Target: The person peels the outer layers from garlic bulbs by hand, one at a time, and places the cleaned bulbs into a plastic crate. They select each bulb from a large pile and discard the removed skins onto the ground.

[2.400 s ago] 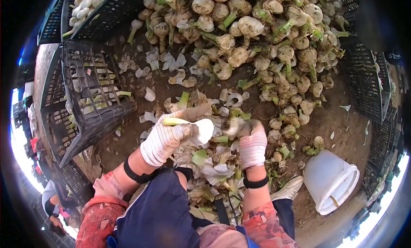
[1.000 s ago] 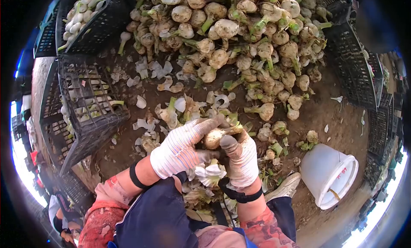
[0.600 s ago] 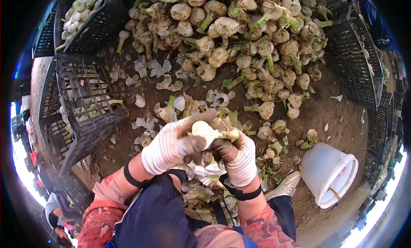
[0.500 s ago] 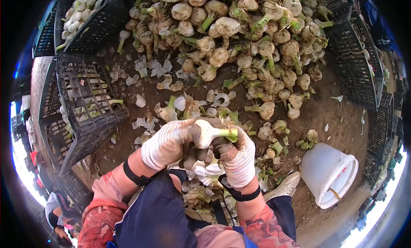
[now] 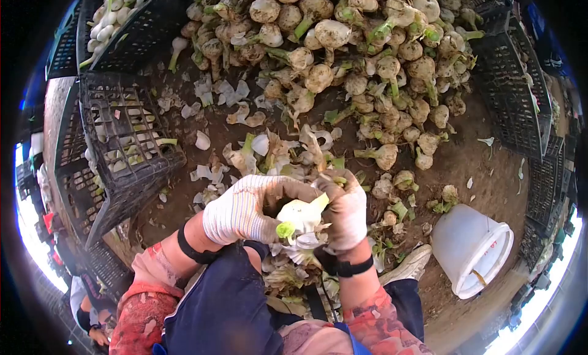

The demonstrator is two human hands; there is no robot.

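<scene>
A pale, peeled garlic bulb (image 5: 301, 215) with a green stem stub lies in my left hand (image 5: 248, 209), whose gloved fingers curl round it. Close on its right, my gloved right hand (image 5: 344, 211) pinches a strip of dry brownish skin (image 5: 312, 148) that stands up above the fingers. Below both hands is a heap of loose peelings (image 5: 286, 272). Ahead rises a large pile of unpeeled, soil-stained garlic bulbs (image 5: 318, 78) with cut green stems.
Black crates (image 5: 125, 134) with white bulbs stand at the left, and more black crates (image 5: 511, 88) at the right. A white bucket (image 5: 459, 248) lies tipped on the soil at the right. Another person (image 5: 86, 309) shows at the lower left.
My right hand has turned and now pulls a strip of skin up from the bulb. The bulb has shifted lower, with its stem pointing up to the right.
</scene>
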